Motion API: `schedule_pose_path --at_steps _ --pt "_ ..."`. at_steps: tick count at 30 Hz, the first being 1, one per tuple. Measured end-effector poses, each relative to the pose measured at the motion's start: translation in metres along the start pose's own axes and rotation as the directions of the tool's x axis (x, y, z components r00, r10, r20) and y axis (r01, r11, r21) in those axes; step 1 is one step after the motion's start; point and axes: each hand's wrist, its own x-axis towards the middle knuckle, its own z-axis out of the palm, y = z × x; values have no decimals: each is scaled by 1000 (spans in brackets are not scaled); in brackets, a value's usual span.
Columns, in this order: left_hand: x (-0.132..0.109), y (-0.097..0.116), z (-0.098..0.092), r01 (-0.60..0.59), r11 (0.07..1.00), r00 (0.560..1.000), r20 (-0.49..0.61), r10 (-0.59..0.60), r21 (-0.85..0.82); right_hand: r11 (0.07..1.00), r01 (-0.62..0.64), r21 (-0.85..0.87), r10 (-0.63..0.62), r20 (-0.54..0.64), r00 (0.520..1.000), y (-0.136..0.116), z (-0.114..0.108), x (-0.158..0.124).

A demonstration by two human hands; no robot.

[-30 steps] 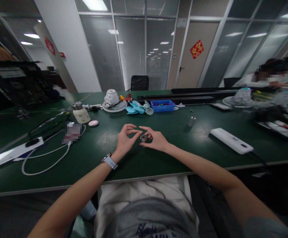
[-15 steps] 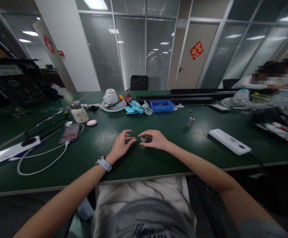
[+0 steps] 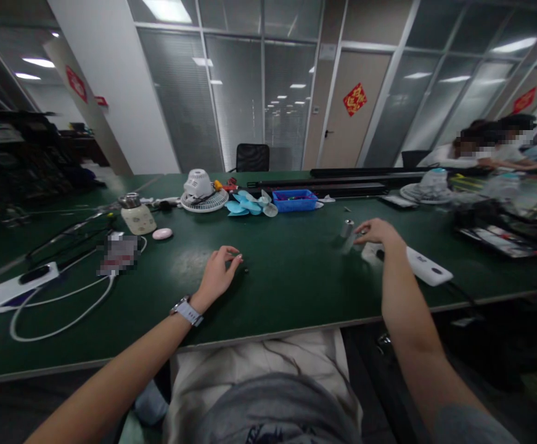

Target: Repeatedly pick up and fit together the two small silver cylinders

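Note:
Over the green table (image 3: 286, 271), my left hand (image 3: 219, 271) rests with thumb and fingers curved and slightly apart, holding nothing visible. Just right of its fingertips lies a tiny dark piece (image 3: 246, 270). Further right, my right hand (image 3: 375, 233) is above the table, its fingertips pinched downward. A small shiny bit shows between them, too small and blurred to make out. Close to those fingertips on the left stands a small silver metal cylinder (image 3: 348, 228), apparently not touched.
A white power strip (image 3: 428, 265) lies right of my right hand. At the back are a white fan (image 3: 203, 197), light-blue blades (image 3: 245, 203) and a blue basket (image 3: 295, 200). A bottle (image 3: 137, 216), pink case (image 3: 162, 234) and cables are left. People sit far right.
My right hand has moved from beside my left hand to the right, near the metal cylinder. The round metal part seen between its fingers is no longer clearly visible. The view has shifted slightly.

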Motion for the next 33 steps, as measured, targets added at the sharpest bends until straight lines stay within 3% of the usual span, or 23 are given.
schedule_pose_path --at_steps 3,5,7,9,11,13,15,17,19,21,24,27,30,31,33 --pt "-1 2 -1 4 1000 1000 1 -4 14 955 -296 23 297 -26 955 15 -1 -1" --pt "-1 2 -1 8 1000 1000 1 -8 13 913 -404 62 406 -19 914 14 -4 -3" --pt "0 1 -1 2 1000 1000 -16 -1 19 904 -422 76 425 -30 905 6 -8 -6" --pt "0 1 -2 -8 999 998 -67 10 39 922 -378 87 387 -185 903 -13 -11 -9" --pt "0 1 -2 -5 998 990 -140 14 64 969 -216 118 245 -419 874 -46 -9 -14" --pt "0 1 -3 5 997 979 -206 11 81 988 87 131 -2 -543 840 -91 1 -24" --pt "0 3 -4 15 996 969 -246 6 84 891 429 149 -319 -468 824 -142 21 -41" --pt "-1 4 -5 13 996 966 -260 10 87 724 661 196 -608 -273 746 -188 46 -62" --pt "-1 6 -5 10 996 965 -262 14 90 603 767 220 -759 -140 636 -220 70 -81" --pt "-1 7 -5 4 996 965 -262 20 92 557 805 204 -807 -93 583 -238 88 -93" --pt "-1 8 -4 -1 996 967 -254 25 92 569 802 180 -804 -79 589 -244 103 -98" --pt "-1 9 -3 -2 996 970 -242 22 86 584 790 184 -793 -80 604 -242 104 -92" --pt "0 8 -5 -5 997 970 -240 24 81 599 791 124 -781 -130 611 -230 85 -78" --pt "0 8 -5 -5 997 970 -242 25 81 628 773 88 -757 -160 633 -221 74 -71" --pt "0 8 -6 -6 997 970 -243 26 83 741 672 15 -653 -222 724 -191 46 -54"
